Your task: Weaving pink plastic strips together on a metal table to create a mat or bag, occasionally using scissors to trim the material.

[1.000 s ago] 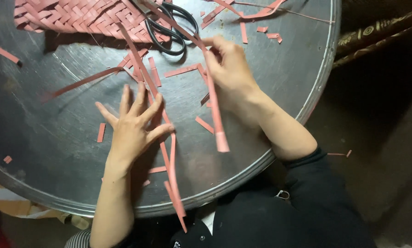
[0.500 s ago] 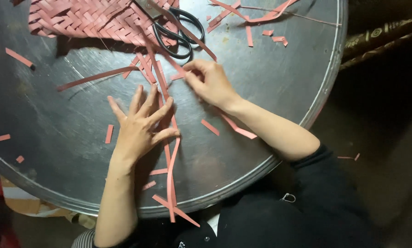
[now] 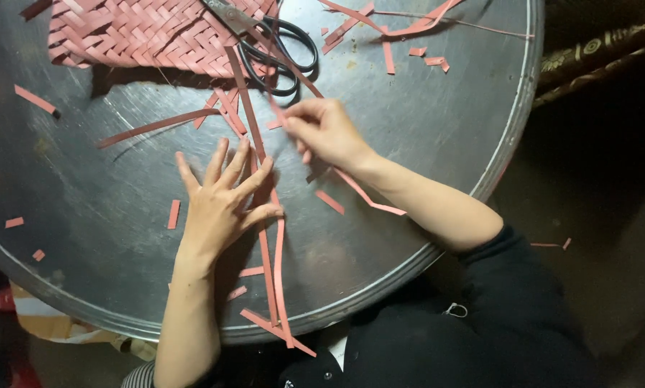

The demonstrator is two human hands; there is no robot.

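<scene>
My left hand [image 3: 222,197] lies flat with fingers spread on long pink strips [image 3: 270,251] that run down the round metal table [image 3: 92,273] toward its near edge. My right hand [image 3: 326,133] is just to the right, its fingers pinched on a thin pink strip [image 3: 278,111] that leads up toward the woven pink mat [image 3: 143,32]. Another strip [image 3: 369,197] trails from under the right wrist.
Black-handled scissors [image 3: 275,50] lie on the mat's right edge, just above my right hand. Loose pink strips and small offcuts [image 3: 387,54] are scattered over the table. A long strip [image 3: 157,126] lies left of the hands. Dark floor to the right.
My right hand has moved left and toward the mat, dropping the strip it swung across and pinching a thin one. My left hand has stayed pressed flat on the strips.
</scene>
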